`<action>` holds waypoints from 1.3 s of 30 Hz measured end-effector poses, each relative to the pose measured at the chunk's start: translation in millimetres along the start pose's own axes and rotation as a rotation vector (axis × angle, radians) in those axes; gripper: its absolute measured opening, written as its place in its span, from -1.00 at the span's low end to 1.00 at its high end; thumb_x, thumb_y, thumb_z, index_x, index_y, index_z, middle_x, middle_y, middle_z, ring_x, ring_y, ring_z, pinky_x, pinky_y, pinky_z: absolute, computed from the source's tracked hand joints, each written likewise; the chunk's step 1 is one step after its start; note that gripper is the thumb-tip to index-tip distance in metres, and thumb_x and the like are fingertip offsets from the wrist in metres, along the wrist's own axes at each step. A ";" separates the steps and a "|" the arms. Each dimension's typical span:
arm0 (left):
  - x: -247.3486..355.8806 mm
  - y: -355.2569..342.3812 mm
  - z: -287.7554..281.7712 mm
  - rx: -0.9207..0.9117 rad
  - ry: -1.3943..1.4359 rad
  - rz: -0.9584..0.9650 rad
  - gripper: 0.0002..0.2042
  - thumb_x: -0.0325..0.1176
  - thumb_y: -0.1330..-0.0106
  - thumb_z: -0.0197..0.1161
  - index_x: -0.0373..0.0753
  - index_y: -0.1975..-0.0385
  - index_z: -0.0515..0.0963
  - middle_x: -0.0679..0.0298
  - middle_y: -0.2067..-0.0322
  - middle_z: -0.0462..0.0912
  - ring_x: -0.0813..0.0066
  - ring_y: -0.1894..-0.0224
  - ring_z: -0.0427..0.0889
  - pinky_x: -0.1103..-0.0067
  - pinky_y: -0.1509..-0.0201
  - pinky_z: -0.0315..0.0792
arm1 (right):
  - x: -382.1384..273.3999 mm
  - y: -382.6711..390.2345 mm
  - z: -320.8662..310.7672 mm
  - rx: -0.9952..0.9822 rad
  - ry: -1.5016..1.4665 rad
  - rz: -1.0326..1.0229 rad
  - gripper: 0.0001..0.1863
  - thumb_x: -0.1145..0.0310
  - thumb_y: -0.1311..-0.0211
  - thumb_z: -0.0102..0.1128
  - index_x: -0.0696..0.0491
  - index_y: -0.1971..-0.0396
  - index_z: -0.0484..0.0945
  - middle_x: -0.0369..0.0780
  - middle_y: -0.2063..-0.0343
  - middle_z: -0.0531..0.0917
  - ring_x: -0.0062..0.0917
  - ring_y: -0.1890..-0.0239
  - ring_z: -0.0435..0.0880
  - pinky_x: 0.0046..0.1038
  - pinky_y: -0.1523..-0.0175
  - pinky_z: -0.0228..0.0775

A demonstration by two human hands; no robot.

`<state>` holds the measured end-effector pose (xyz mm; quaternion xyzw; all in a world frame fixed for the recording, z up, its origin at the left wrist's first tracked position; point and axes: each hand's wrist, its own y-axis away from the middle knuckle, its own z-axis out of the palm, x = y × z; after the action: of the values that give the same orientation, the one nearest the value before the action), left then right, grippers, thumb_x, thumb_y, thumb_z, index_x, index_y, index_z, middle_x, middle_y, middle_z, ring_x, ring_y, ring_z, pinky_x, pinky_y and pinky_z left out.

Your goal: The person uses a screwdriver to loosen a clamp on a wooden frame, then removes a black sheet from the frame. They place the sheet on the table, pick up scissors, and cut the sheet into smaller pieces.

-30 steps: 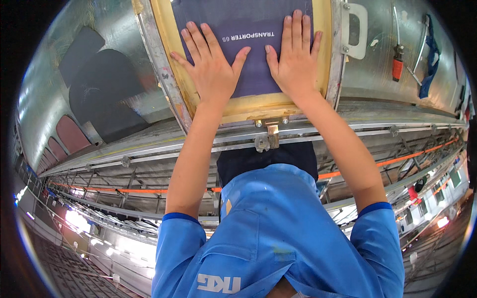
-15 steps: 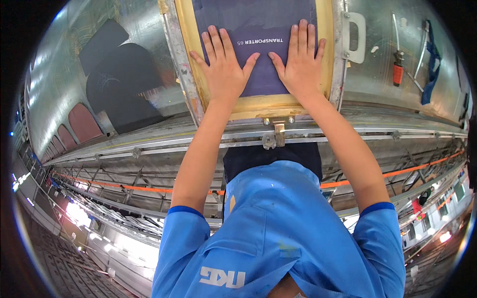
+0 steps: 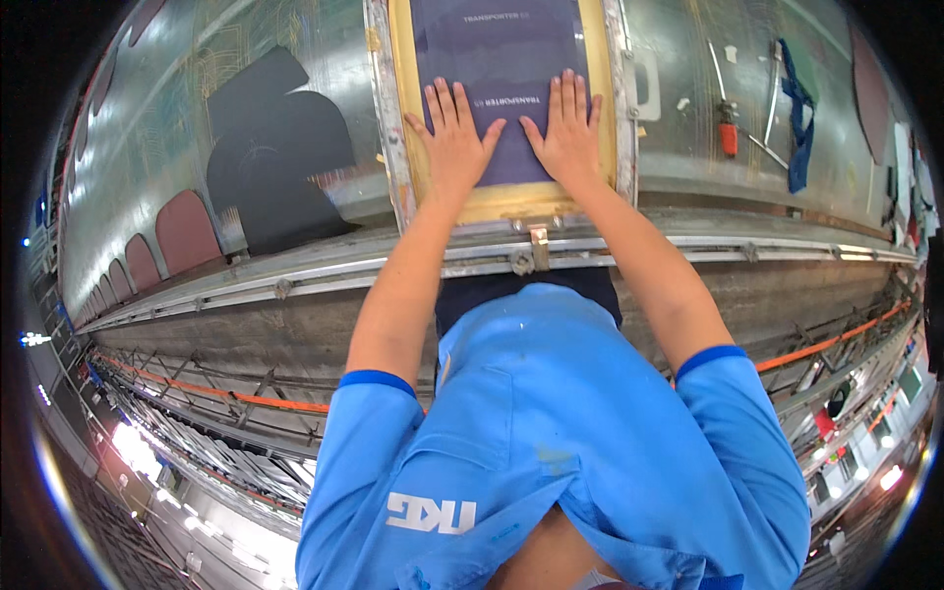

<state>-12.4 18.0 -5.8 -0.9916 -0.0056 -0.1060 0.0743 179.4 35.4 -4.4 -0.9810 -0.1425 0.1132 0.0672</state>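
Both hands rest spread on the purple mesh [image 3: 497, 49] of a screen-printing frame, which has a yellow border [image 3: 503, 202] and a scuffed metal rim [image 3: 623, 118] with a white handle [image 3: 645, 84] on its right. My left hand [image 3: 452, 138] lies flat on the mesh's left side, thumb inward, fingertips pointing away from me. My right hand [image 3: 565, 133] mirrors it on the right, also flat. Small white lettering shows between the hands and again higher up. A metal clamp [image 3: 539, 246] sits at the frame's near edge.
The long metal table [image 3: 688, 177] carries dark grey cut pieces [image 3: 275, 187] and maroon pieces [image 3: 185, 234] at left. At right lie red-handled tools [image 3: 728, 138], blue cloth [image 3: 798, 138] and another maroon piece [image 3: 867, 88]. A rail [image 3: 688, 243] runs along the near edge, with racks [image 3: 226, 393] beyond.
The view has shifted, showing more of the frame's far part and the table, which look smaller. Both hands stay spread flat on about the same part of the mesh.
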 end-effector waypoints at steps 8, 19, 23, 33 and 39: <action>-6.3 36.2 -6.7 -0.100 -0.052 0.099 -0.27 0.17 -0.42 0.01 -0.14 -0.48 0.14 -0.01 -0.51 -0.03 0.02 -0.56 -0.09 -0.24 -0.45 -0.24 | 4.3 13.4 0.5 -0.040 -0.012 -0.051 -0.23 -0.09 -0.43 -0.07 0.12 -0.45 0.15 -0.03 -0.49 0.08 -0.16 -0.54 -0.03 0.08 -0.53 -0.28; -75.0 125.0 -100.9 -0.105 0.568 -0.463 -0.63 -0.20 -0.35 0.30 -0.28 -0.05 0.59 0.14 0.06 0.64 0.33 -0.01 0.58 0.45 0.00 0.44 | 14.6 131.2 -116.6 -0.395 -0.742 0.502 -0.77 0.31 -0.30 0.27 0.15 0.16 0.68 -0.11 0.31 0.74 -0.38 0.36 0.74 -0.42 0.20 0.54; -103.1 152.2 -104.0 -0.132 0.841 -0.662 -0.67 -0.20 -0.41 0.25 -0.33 0.01 0.59 0.17 0.27 0.70 0.49 0.23 0.64 0.56 0.14 0.49 | 24.5 158.8 -127.2 -0.131 -0.647 0.600 -0.77 0.29 -0.35 0.26 0.13 0.17 0.68 -0.20 0.31 0.72 -0.55 0.29 0.66 -0.47 0.16 0.49; -122.5 139.2 -95.3 -0.395 1.018 -0.765 -0.62 -0.24 -0.28 0.42 -0.42 0.07 0.61 0.15 0.25 0.75 0.54 0.21 0.66 0.61 0.09 0.48 | 138.1 126.1 -89.6 -0.569 -0.734 0.614 -0.47 0.04 -0.29 0.33 0.26 0.03 0.64 -0.24 0.29 0.70 -0.57 0.24 0.58 -0.50 0.07 0.41; -127.1 124.2 -101.7 -0.507 0.918 -0.737 -0.57 -0.24 -0.23 0.47 -0.47 0.07 0.60 0.06 0.22 0.75 0.47 0.16 0.69 0.57 0.01 0.50 | 146.8 124.1 -91.4 -0.681 -0.782 0.559 -0.51 0.03 -0.27 0.35 0.24 0.15 0.69 -0.19 0.24 0.69 -0.54 0.18 0.59 -0.47 0.02 0.40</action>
<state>-154.7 -119.3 47.5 -0.7650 -0.2886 -0.5364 -0.2092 371.4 -48.3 33.7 -0.8331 0.0790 0.4278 -0.3416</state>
